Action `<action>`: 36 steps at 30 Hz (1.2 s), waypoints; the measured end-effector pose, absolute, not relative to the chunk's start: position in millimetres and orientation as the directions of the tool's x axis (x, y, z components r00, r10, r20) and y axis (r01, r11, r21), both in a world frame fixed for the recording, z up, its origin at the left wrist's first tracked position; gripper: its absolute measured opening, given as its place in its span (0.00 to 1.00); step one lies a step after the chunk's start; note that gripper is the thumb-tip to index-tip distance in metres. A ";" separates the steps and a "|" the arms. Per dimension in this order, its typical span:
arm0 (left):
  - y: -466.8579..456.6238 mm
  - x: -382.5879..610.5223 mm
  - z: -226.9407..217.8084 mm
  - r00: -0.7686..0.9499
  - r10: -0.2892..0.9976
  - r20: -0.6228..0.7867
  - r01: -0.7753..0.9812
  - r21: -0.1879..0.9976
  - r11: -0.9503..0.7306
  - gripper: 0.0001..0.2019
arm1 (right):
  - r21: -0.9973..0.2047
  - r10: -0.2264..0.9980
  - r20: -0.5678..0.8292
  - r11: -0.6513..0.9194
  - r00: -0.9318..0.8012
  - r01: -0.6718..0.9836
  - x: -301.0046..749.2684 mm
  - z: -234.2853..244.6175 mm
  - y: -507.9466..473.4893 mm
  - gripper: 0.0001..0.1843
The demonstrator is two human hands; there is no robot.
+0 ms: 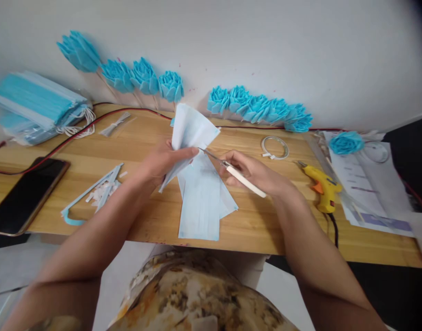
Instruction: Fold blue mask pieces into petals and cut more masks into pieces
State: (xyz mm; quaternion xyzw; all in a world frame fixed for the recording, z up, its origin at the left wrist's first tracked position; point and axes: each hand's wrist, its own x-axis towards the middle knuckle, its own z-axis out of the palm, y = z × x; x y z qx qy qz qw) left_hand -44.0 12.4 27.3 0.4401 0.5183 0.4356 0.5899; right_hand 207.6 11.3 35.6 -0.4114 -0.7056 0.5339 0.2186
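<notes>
My left hand (pixel 164 161) is closed on a folded pale blue mask sheet (pixel 190 131), held upright over the wooden table (pixel 135 138). My right hand (pixel 254 172) grips small scissors with white handles (pixel 243 180); their metal blades (pixel 212 155) point left and meet the sheet's right edge by my left fingertips. Under both hands, several flattened pale blue mask sheets (pixel 202 202) lie fanned out toward the table's front edge.
Blue mask-fabric flowers (pixel 259 108) line the wall, more on sticks (pixel 142 78). A stack of masks (pixel 35 103) sits far left, a phone (pixel 25 193) front left, scraps (pixel 97 193) beside it, a tape ring (pixel 274 147), a yellow glue gun (pixel 323 186) and papers (pixel 369 184) on the right.
</notes>
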 end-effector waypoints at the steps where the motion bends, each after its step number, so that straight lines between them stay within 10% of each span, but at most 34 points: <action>1: 13.5 -44.4 27.7 0.038 0.974 -0.225 -0.089 0.970 0.228 0.18 | -0.897 0.839 -0.125 0.132 -0.529 0.422 212.9 36.4 13.6 0.26; 11: 11.4 -34.7 25.1 -0.022 0.963 -0.270 -0.287 0.924 0.253 0.23 | -0.366 0.919 0.057 0.383 -0.391 0.848 236.3 25.6 21.3 0.24; 18: 1.6 -26.3 28.9 0.075 0.973 -0.218 -0.285 0.930 0.231 0.21 | -0.880 0.900 0.075 0.262 -0.428 0.396 179.8 36.4 7.5 0.18; 25: -2.8 -20.0 25.7 0.123 0.974 -0.190 -0.305 0.927 0.219 0.24 | -0.979 0.951 0.056 0.111 -0.303 0.169 145.6 30.0 10.8 0.16; 32: 0.0 -41.9 38.1 -0.223 0.781 0.583 0.298 0.804 -0.515 0.20 | -0.951 0.968 0.067 0.135 -0.242 0.279 154.6 24.2 0.5 0.14; 36: 1.0 -42.4 36.7 -0.069 0.739 0.670 0.404 0.696 -0.594 0.10 | -0.937 0.976 0.085 0.146 -0.199 0.318 153.4 19.8 -3.1 0.14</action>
